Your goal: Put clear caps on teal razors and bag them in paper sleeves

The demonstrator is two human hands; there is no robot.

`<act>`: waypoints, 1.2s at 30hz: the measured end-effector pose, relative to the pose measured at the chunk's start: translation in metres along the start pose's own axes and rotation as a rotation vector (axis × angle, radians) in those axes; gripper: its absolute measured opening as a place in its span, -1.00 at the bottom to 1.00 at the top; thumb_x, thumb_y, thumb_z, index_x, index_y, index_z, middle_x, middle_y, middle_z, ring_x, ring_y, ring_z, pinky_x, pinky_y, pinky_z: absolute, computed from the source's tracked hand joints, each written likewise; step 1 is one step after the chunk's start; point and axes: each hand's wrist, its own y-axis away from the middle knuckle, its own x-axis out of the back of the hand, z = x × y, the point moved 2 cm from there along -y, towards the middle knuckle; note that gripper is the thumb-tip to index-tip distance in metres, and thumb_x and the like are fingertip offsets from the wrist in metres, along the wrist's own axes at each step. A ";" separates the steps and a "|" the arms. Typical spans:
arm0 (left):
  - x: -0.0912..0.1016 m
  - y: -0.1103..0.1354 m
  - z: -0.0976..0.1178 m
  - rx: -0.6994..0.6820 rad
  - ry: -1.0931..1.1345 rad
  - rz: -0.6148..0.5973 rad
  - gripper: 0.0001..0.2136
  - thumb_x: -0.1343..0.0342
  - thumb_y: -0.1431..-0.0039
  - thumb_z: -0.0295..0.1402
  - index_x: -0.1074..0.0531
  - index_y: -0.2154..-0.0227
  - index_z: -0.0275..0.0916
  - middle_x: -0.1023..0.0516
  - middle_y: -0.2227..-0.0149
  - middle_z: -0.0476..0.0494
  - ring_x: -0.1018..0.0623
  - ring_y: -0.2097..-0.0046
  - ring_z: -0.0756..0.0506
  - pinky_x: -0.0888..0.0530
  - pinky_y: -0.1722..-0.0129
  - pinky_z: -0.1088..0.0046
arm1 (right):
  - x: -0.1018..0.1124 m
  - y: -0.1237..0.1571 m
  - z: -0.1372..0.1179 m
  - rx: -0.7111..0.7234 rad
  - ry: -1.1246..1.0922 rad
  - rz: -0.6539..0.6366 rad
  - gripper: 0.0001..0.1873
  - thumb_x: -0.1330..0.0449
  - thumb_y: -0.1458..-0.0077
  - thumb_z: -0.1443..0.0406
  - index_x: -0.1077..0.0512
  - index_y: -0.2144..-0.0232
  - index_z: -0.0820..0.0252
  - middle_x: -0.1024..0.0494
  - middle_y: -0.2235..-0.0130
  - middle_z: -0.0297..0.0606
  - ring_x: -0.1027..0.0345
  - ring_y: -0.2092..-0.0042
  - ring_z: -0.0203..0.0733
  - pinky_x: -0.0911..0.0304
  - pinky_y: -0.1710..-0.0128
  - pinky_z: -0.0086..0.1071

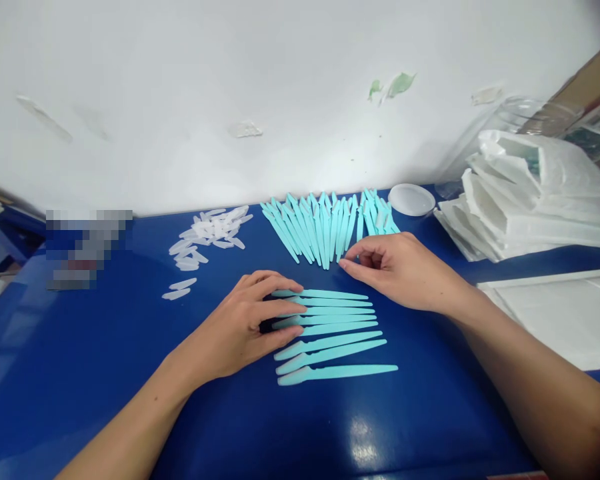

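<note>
Turquoise eyebrow razors [340, 368] lie side by side in a row on the blue table, handles pointing right. My left hand [250, 317] rests over the upper part of this row, fingers spread and fingertips touching the razors' head ends, several of which it hides. Behind the row, more turquoise eyebrow razors [325, 230] are fanned out near the wall with their handle ends toward me. At the front edge of that fan, my right hand [400, 270] pinches the handle tip of one razor between thumb and forefinger. Its other fingers are curled in.
A heap of small whitish translucent blade caps [213, 230] lies at the back left, two of them apart in front. A round white lid [412, 199] sits at the back right, beside stacked white padded envelopes [525, 207]. Another white envelope [560, 320] lies flat below.
</note>
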 end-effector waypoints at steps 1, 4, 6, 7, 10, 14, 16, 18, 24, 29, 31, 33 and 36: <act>0.000 0.000 0.000 0.000 0.002 -0.001 -0.79 -0.18 -0.34 -0.29 -0.56 0.00 -0.04 -0.48 -0.15 -0.13 -0.36 -0.21 -0.21 -0.35 -0.15 0.15 | 0.000 0.000 0.000 -0.003 -0.001 0.003 -0.72 -0.22 -0.22 0.10 -0.56 0.43 0.10 -0.42 0.59 -0.48 -0.20 0.54 -0.38 -0.09 0.48 -0.40; 0.001 0.000 0.002 -0.004 0.007 0.003 -0.78 -0.18 -0.34 -0.30 -0.55 -0.01 -0.04 -0.48 -0.15 -0.14 -0.37 -0.20 -0.20 -0.37 -0.15 0.17 | 0.001 0.000 0.001 -0.010 -0.001 0.009 -0.72 -0.22 -0.22 0.10 -0.56 0.43 0.10 -0.41 0.59 -0.48 -0.19 0.55 -0.38 -0.08 0.49 -0.40; 0.003 0.001 0.003 0.000 0.014 0.016 -0.77 -0.19 -0.33 -0.30 -0.55 -0.02 -0.05 -0.47 -0.16 -0.15 -0.38 -0.19 -0.19 -0.39 -0.13 0.18 | 0.001 0.000 0.002 -0.017 0.001 0.008 -0.71 -0.21 -0.22 0.09 -0.56 0.43 0.10 -0.40 0.60 -0.48 -0.19 0.55 -0.38 -0.08 0.49 -0.40; 0.004 0.002 0.003 0.006 0.019 0.026 -0.77 -0.19 -0.33 -0.30 -0.55 -0.02 -0.05 -0.46 -0.16 -0.16 -0.39 -0.18 -0.19 -0.40 -0.13 0.19 | 0.001 0.000 0.002 -0.020 0.003 0.008 -0.71 -0.21 -0.22 0.09 -0.56 0.43 0.10 -0.40 0.60 -0.48 -0.18 0.55 -0.38 -0.08 0.50 -0.40; 0.007 0.003 0.002 0.038 0.014 0.065 -0.78 -0.18 -0.33 -0.29 -0.55 -0.01 -0.05 -0.46 -0.15 -0.16 -0.41 -0.16 -0.18 -0.43 -0.09 0.23 | 0.001 0.000 0.002 -0.020 0.008 0.009 -0.71 -0.21 -0.22 0.09 -0.57 0.42 0.10 -0.40 0.60 -0.47 -0.18 0.55 -0.38 -0.07 0.50 -0.39; 0.015 0.002 -0.002 0.073 -0.024 0.144 -0.80 -0.16 -0.34 -0.28 -0.58 0.03 -0.07 -0.50 -0.10 -0.18 -0.46 -0.12 -0.19 -0.47 -0.04 0.27 | 0.001 0.000 0.000 -0.022 0.018 0.004 -0.71 -0.21 -0.22 0.10 -0.56 0.42 0.12 -0.40 0.59 -0.45 -0.18 0.55 -0.37 -0.07 0.49 -0.38; 0.025 0.006 -0.006 0.093 -0.049 0.178 -0.81 -0.16 -0.33 -0.26 -0.60 0.07 -0.07 -0.54 -0.05 -0.16 -0.50 -0.06 -0.18 -0.47 -0.03 0.30 | 0.000 0.000 0.000 -0.027 0.017 -0.004 -0.71 -0.20 -0.23 0.10 -0.56 0.43 0.12 -0.40 0.59 -0.44 -0.18 0.55 -0.36 -0.07 0.49 -0.38; 0.044 0.019 -0.014 0.191 -0.091 0.212 -0.81 -0.18 -0.31 -0.19 -0.61 0.12 -0.05 -0.59 0.02 -0.11 -0.55 0.01 -0.18 -0.47 -0.01 0.33 | 0.001 0.000 0.001 -0.032 0.010 -0.005 -0.71 -0.19 -0.22 0.10 -0.55 0.43 0.12 -0.40 0.60 -0.43 -0.19 0.54 -0.34 -0.08 0.49 -0.38; 0.099 0.087 -0.060 0.871 -0.235 0.073 -0.55 -0.26 -0.04 0.15 -0.61 0.12 0.00 -0.66 0.08 0.02 -0.61 0.10 -0.22 -0.48 0.14 0.42 | 0.004 -0.012 -0.008 -0.041 0.020 0.046 -0.72 -0.20 -0.20 0.12 -0.55 0.45 0.13 -0.47 0.56 -0.39 -0.28 0.52 -0.31 -0.15 0.43 -0.34; 0.094 0.096 -0.078 0.921 -0.105 -0.016 -0.52 -0.18 -0.14 0.14 -0.57 0.07 -0.12 -0.69 0.15 -0.05 -0.64 0.12 -0.22 -0.48 0.13 0.42 | -0.001 -0.045 -0.029 -0.019 0.084 0.019 -0.79 -0.25 -0.14 0.16 -0.59 0.39 0.15 -0.55 0.49 -0.34 -0.40 0.42 -0.23 -0.23 0.32 -0.30; 0.090 0.091 -0.076 0.885 -0.099 -0.025 -0.55 -0.15 -0.19 0.11 -0.56 0.10 -0.16 -0.70 0.17 -0.06 -0.64 0.14 -0.22 -0.47 0.13 0.43 | -0.004 -0.056 -0.034 -0.030 0.103 0.012 -0.81 -0.25 -0.13 0.19 -0.60 0.36 0.17 -0.58 0.45 -0.32 -0.43 0.36 -0.20 -0.25 0.29 -0.31; 0.086 0.087 -0.073 0.851 -0.095 -0.033 -0.57 -0.14 -0.22 0.08 -0.55 0.10 -0.17 -0.69 0.19 -0.07 -0.63 0.15 -0.21 -0.47 0.15 0.44 | -0.007 -0.063 -0.035 -0.050 0.120 0.006 -0.82 -0.24 -0.13 0.22 -0.60 0.35 0.19 -0.60 0.42 -0.29 -0.46 0.32 -0.17 -0.26 0.27 -0.31; 0.082 0.082 -0.069 0.804 -0.062 -0.021 -0.61 -0.15 -0.22 0.03 -0.56 0.09 -0.14 -0.68 0.19 -0.08 -0.62 0.19 -0.19 -0.47 0.21 0.44 | -0.014 -0.067 -0.036 -0.082 0.122 -0.008 -0.81 -0.25 -0.12 0.20 -0.60 0.35 0.20 -0.61 0.41 -0.27 -0.47 0.32 -0.15 -0.27 0.28 -0.30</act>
